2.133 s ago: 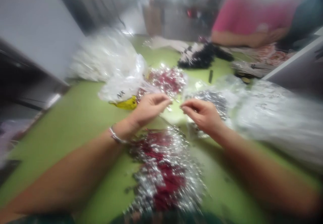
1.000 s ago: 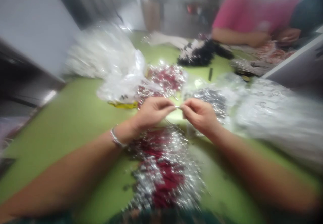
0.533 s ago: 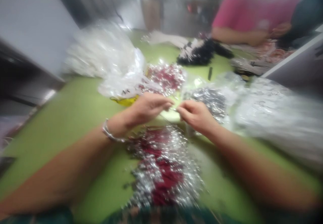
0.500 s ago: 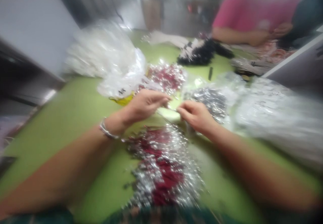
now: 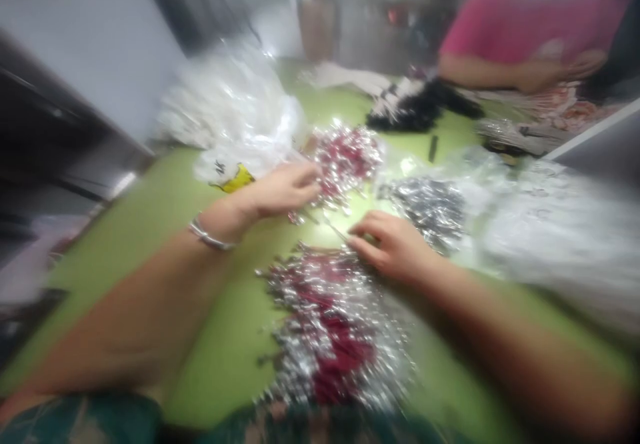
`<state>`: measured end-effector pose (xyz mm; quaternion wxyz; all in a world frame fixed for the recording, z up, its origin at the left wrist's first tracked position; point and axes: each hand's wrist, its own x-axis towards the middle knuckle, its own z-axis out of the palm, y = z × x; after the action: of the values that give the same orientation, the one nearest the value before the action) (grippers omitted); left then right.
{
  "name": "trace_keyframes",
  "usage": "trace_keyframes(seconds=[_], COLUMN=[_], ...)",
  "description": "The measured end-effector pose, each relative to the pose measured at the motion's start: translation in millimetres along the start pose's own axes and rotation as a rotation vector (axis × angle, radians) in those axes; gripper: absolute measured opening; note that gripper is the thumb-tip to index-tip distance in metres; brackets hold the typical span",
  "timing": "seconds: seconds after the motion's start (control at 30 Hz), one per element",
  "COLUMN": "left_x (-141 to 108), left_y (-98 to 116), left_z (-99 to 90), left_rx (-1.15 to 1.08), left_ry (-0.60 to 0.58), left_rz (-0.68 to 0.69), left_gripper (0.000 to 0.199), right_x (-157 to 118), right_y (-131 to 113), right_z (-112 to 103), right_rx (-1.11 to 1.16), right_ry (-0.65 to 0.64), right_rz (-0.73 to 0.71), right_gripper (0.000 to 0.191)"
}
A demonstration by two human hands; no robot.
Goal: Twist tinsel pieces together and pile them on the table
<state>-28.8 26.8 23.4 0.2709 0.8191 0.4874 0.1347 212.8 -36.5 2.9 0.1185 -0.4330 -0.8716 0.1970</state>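
Observation:
My right hand (image 5: 387,243) is closed in a pinch on a thin strand (image 5: 336,232) that points up and left from the fingertips. At the near edge of a small heap of red pieces with silvery ends (image 5: 345,157) is my left hand (image 5: 287,189), a bracelet on its wrist. Its fingers are bent and pressed together, and blur hides what they hold, if anything. Below both hands a larger pile of similar red pieces with silvery ends (image 5: 345,344) lies on the green table (image 5: 210,337).
Beyond my left hand sits a bulky clear plastic bag (image 5: 235,104). Grey silvery pieces (image 5: 433,207) and white plastic bags (image 5: 565,237) lie to the right. Across the table are black and pale bundles (image 5: 405,107) and a person in a pink top (image 5: 530,24).
My left hand has moved away from my right hand, left and up toward the small heap. My right hand has shifted slightly down and keeps its pinch. The whole view has shifted a little.

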Motion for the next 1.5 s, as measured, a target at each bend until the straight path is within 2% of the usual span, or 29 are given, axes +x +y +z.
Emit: trace_keyframes(seconds=[0.1, 0.17, 0.33, 0.5, 0.6, 0.73, 0.8, 0.87, 0.97, 1.03, 1.13, 1.2, 1.27, 1.3, 1.37, 1.43, 1.47, 1.5], left_x=[-3, -4, 1, 6, 8, 10, 10, 8, 4, 0, -4, -5, -4, -3, -2, -2, -2, -3], left_y=[-4, -7, -10, -4, -3, -7, -6, -1, 12, 22, 36, 41, 42, 40, 37, 35, 35, 35], left_z=[0.5, 4.4, 18.5, 28.0, 29.5, 30.1, 29.6, 28.7, 29.6, 33.9, 45.7, 53.7, 58.6, 59.5, 58.3, 55.2, 53.9, 53.1], left_rx=[0.197, 0.276, 0.298, 0.271, 0.097, -0.310, -0.509, -0.682, -0.905, -1.042, -1.191, -1.227, -1.191, -1.136, -0.943, -0.639, -0.468, -0.300], left_ry=[-0.175, -0.227, -0.181, -0.024, 0.111, 0.349, 0.488, 0.574, 0.522, 0.442, 0.373, 0.334, 0.317, 0.351, 0.529, 0.704, 0.729, 0.700], left_rz=[0.058, 0.111, 0.174, 0.201, 0.222, 0.163, 0.101, 0.052, 0.027, 0.020, 0.001, -0.009, -0.009, 0.001, 0.067, 0.209, 0.300, 0.394], left_gripper=[0.018, 0.014, 0.013, 0.017, 0.012, 0.007, 0.008, 0.010, 0.013, 0.015, 0.018, 0.018, 0.018, 0.017, 0.014, 0.012, 0.013, 0.014], right_x=[2, 2, -2, -3, -3, -3, -3, -1, 3, 4, 5, 4, 4, 4, 4, 6, 8, 9], right_y=[-6, -7, -2, 0, -6, -9, -6, 0, 8, 8, 1, -5, -9, -10, -7, -1, 2, 5], right_z=[5, 8, 7, 8, 6, 4, 4, 5, 6, 6, 5, 4, 1, -1, -5, -7, -7, -6], right_rx=[-0.127, -0.153, -0.096, -0.023, 0.009, 0.016, 0.014, 0.047, 0.200, 0.335, 0.501, 0.582, 0.671, 0.708, 0.706, 0.592, 0.523, 0.470], right_ry=[-0.051, -0.087, -0.147, -0.178, -0.196, -0.202, -0.110, 0.047, 0.273, 0.331, 0.244, 0.168, 0.118, 0.111, 0.149, 0.210, 0.219, 0.208], right_rz=[0.065, 0.043, -0.137, -0.279, -0.294, -0.268, -0.241, -0.195, -0.091, 0.000, 0.107, 0.150, 0.219, 0.262, 0.327, 0.331, 0.316, 0.294], right_gripper=[0.025, 0.025, 0.022, 0.021, 0.022, 0.024, 0.026, 0.026, 0.020, 0.019, 0.027, 0.021, 0.015, 0.016, 0.019, 0.019, 0.019, 0.019])
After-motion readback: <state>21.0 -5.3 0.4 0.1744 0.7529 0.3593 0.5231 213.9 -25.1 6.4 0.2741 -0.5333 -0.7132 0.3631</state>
